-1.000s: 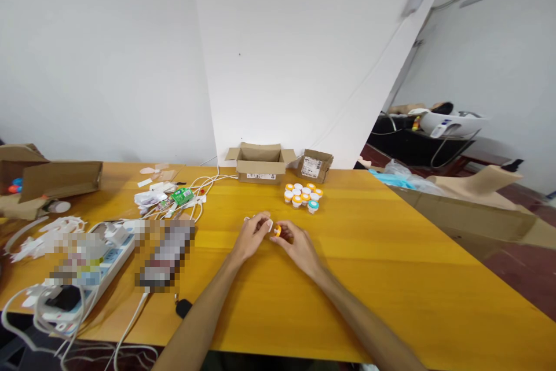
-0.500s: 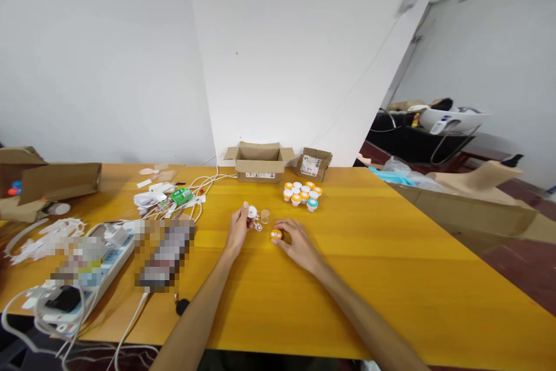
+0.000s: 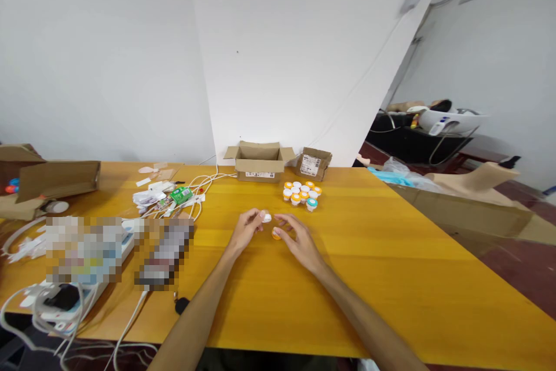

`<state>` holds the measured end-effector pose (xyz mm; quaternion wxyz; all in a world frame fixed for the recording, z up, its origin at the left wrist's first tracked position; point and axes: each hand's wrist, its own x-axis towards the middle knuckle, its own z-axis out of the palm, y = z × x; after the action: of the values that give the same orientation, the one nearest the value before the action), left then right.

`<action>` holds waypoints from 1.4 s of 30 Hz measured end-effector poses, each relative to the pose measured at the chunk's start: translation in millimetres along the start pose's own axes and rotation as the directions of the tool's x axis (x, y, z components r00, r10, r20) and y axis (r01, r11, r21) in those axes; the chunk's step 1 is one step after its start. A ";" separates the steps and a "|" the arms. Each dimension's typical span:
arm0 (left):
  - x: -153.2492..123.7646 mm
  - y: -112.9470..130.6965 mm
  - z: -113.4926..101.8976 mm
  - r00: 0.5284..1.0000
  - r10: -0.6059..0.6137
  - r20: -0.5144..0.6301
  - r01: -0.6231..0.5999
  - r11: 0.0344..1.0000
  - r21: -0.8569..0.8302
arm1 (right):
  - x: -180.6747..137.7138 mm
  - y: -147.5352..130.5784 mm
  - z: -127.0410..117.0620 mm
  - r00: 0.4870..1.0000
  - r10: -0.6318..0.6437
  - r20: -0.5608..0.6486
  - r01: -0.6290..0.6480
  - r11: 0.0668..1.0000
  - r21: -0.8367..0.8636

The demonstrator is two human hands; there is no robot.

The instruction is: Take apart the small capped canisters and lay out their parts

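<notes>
My left hand (image 3: 245, 231) pinches a small white round piece (image 3: 266, 217) between thumb and fingertips just above the yellow table (image 3: 391, 278). My right hand (image 3: 297, 240) reaches toward it with its fingers stretched out, hovering over a small orange-and-white cap (image 3: 275, 234) that lies on the table under the fingertips. Both hands meet near the table's middle. Behind them stands a cluster of several little orange-ringed pots (image 3: 302, 193), one teal-ringed.
An open cardboard box (image 3: 259, 161) and a smaller labelled box (image 3: 313, 164) stand at the far edge. White cables, a green packet (image 3: 181, 194) and a power strip (image 3: 78, 278) clutter the left side. A cardboard box (image 3: 47, 180) lies at the far left. Cardboard sheets lean off the right edge.
My left hand has come back toward the right with the white piece. The right hand has let go of the orange cap, which now lies on the table, and its fingers have spread.
</notes>
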<state>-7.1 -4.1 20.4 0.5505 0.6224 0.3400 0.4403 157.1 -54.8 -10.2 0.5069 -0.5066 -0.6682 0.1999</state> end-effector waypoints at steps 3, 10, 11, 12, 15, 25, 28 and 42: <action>-0.3 0.1 1.2 0.999 0.025 0.033 -0.027 0.998 0.060 | 0.2 -2.5 -1.7 0.999 0.001 0.033 -0.001 1.000 -0.001; 3.6 -5.2 -6.9 0.996 0.031 -0.081 -0.023 0.995 0.099 | -0.8 0.5 -8.2 0.986 -0.021 0.166 0.052 0.982 -0.181; 4.6 -7.0 -8.8 0.991 0.050 -0.125 -0.035 0.993 0.116 | -1.1 0.4 -8.5 0.983 -0.019 0.183 0.058 0.976 -0.212; 5.8 -8.9 -10.7 0.983 0.073 -0.170 -0.049 0.989 0.142 | -1.4 0.1 -8.6 0.981 -0.014 0.195 0.061 0.970 -0.237; 9.4 -14.6 -16.8 0.953 0.129 -0.273 -0.060 0.967 0.249 | -1.8 -0.9 -8.0 0.977 0.009 0.211 0.049 0.962 -0.269; 13.9 -22.5 -33.8 0.894 0.178 -0.412 0.068 0.855 0.515 | -1.0 -3.2 -8.4 0.978 0.037 0.207 0.014 0.970 -0.241; 12.9 -22.0 -36.6 0.894 0.181 -0.409 0.114 0.793 0.599 | -1.0 -3.9 -8.5 0.977 0.033 0.209 0.017 0.973 -0.231; 11.5 -23.6 -39.6 0.913 0.132 -0.387 0.251 0.567 0.785 | -1.1 -1.9 -8.5 0.977 0.018 0.213 0.027 0.978 -0.209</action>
<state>-37.8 25.5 -0.5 0.1300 0.6887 0.6320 0.3307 163.7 -58.6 -5.8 0.3761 -0.5315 -0.7373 0.1801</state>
